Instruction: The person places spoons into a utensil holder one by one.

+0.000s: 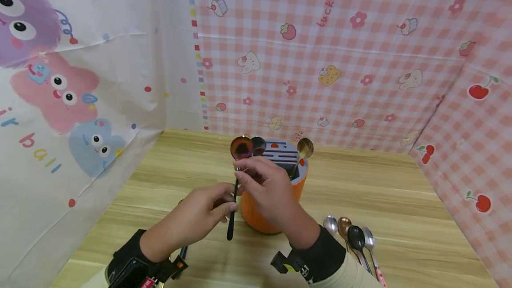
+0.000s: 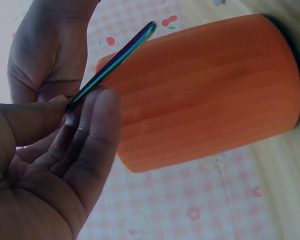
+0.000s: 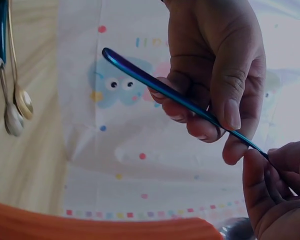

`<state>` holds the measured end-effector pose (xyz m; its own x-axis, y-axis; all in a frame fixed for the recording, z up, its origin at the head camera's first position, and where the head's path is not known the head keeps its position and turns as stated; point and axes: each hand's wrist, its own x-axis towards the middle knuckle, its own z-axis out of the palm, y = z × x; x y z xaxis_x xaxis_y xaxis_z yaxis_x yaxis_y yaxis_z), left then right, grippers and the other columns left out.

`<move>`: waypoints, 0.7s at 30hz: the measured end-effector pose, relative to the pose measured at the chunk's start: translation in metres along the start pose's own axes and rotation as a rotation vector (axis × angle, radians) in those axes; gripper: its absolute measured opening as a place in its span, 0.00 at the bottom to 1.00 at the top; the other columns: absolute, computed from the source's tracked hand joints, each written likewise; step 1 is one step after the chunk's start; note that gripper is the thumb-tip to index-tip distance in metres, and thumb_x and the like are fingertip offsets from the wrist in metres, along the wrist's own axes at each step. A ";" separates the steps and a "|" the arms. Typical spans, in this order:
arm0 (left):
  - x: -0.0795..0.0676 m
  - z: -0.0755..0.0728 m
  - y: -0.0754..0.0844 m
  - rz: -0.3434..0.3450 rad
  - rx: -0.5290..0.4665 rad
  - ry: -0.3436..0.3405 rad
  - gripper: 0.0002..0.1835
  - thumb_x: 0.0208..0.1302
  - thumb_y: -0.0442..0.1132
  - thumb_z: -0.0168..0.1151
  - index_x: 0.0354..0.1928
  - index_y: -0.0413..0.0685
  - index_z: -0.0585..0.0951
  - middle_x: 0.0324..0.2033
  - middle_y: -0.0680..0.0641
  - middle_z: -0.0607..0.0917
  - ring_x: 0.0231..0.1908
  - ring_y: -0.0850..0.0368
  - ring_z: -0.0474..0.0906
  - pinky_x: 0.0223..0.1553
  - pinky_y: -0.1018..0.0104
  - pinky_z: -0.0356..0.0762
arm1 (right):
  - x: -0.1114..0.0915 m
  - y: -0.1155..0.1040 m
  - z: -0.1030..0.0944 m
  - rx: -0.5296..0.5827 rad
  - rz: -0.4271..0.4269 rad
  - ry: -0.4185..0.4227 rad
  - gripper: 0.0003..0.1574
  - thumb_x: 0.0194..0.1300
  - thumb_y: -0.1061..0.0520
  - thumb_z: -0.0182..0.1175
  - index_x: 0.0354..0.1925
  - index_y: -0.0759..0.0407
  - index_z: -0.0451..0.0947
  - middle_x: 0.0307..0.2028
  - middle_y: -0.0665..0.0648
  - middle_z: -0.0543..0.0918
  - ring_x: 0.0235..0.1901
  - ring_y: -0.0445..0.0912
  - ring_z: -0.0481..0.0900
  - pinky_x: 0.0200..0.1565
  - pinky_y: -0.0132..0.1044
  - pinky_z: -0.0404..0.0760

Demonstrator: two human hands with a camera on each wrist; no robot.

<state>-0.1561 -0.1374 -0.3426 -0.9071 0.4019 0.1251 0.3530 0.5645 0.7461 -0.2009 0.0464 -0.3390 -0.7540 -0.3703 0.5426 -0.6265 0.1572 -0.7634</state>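
Both hands hold one long spoon [image 1: 242, 148] with a shiny rainbow-coloured finish, bowl up and handle down. My left hand [image 1: 200, 212] pinches the handle between thumb and fingers around its middle. Higher up, close to the bowl, my right hand [image 1: 266, 188] pinches the neck with its fingertips. In the right wrist view the handle [image 3: 160, 86] looks blue and purple. Just behind the hands stands an orange cylindrical utensil holder [image 1: 298, 192] with a grey slotted top. A gold spoon [image 1: 305, 148] leans in it at the right, and a dark spoon bowl [image 1: 258, 146] shows at its left.
Several spoons lie side by side at the right, among them a black spoon [image 1: 356, 237] and a copper-coloured one [image 1: 344, 226]. On the left of the wooden table lie a teal-handled spoon [image 3: 13, 120] and a gold-coloured spoon [image 3: 24, 103]. Printed cloth walls enclose the table.
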 end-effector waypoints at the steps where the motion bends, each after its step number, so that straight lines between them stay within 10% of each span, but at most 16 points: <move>1: 0.002 0.000 0.002 -0.001 0.000 0.007 0.07 0.72 0.37 0.57 0.49 0.52 0.76 0.30 0.55 0.82 0.30 0.60 0.80 0.33 0.62 0.80 | 0.001 -0.001 -0.003 -0.005 -0.002 0.005 0.12 0.69 0.57 0.62 0.50 0.51 0.82 0.36 0.53 0.81 0.27 0.42 0.82 0.30 0.37 0.82; 21: 0.034 -0.003 0.029 0.145 0.023 0.073 0.14 0.71 0.35 0.58 0.57 0.48 0.75 0.36 0.51 0.86 0.33 0.60 0.81 0.36 0.62 0.80 | 0.019 -0.015 -0.046 -0.106 -0.034 0.074 0.13 0.69 0.58 0.61 0.51 0.55 0.81 0.34 0.55 0.79 0.29 0.43 0.81 0.29 0.39 0.82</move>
<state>-0.1775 -0.1098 -0.3144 -0.8601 0.4274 0.2786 0.4861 0.5207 0.7018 -0.2145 0.0793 -0.3007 -0.7417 -0.3093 0.5951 -0.6667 0.2432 -0.7046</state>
